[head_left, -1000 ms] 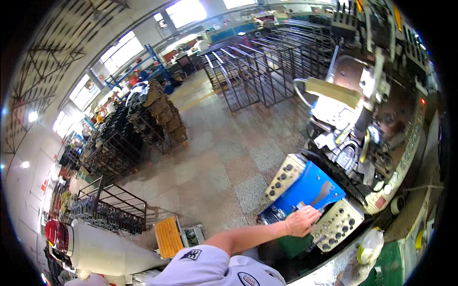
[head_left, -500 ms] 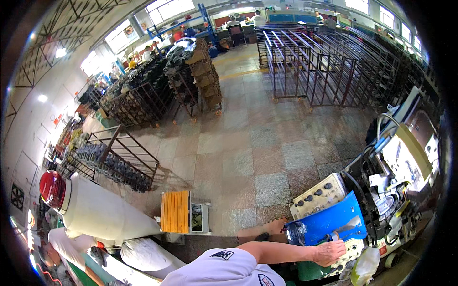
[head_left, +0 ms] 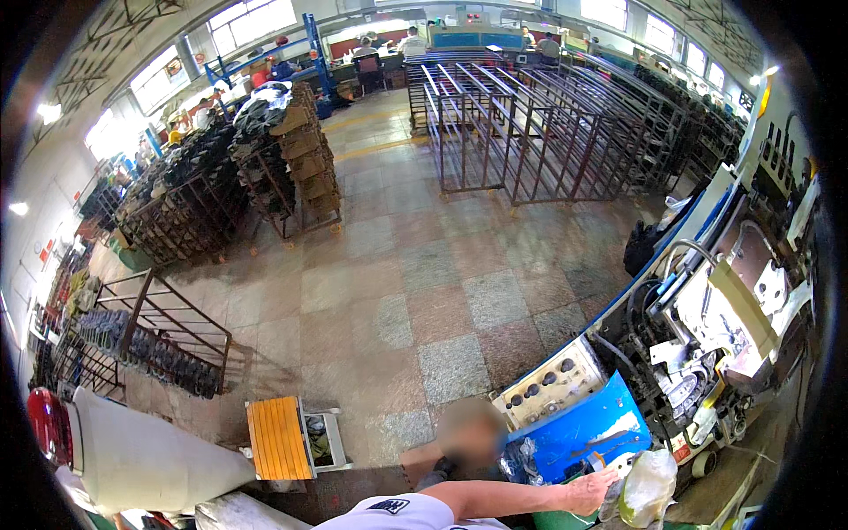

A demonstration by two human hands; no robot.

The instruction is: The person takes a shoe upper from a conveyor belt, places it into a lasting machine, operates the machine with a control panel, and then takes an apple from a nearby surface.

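My left arm reaches across the lower edge to the right, and my left hand is curled at the near side of a blue sheet. Its fingers are bent together; what they grip, if anything, I cannot make out. Touching or just beyond the fingertips is a rounded white and yellow-green object, perhaps a shoe form, with a grey part beside it. A small orange-and-white item lies on the blue sheet near my knuckles. A green surface shows under my wrist. My right hand is out of sight.
A cream control panel with dark knobs adjoins the blue sheet, and a machine with hoses stands at the right. A wood-topped stool and a white cylinder with red cap are at left. Metal racks stand farther off.
The view has shifted, so racks and stool appear farther left and the machine panel lower. My left hand has drawn closer to the white and yellow-green object. A blurred round patch now shows beside the blue sheet.
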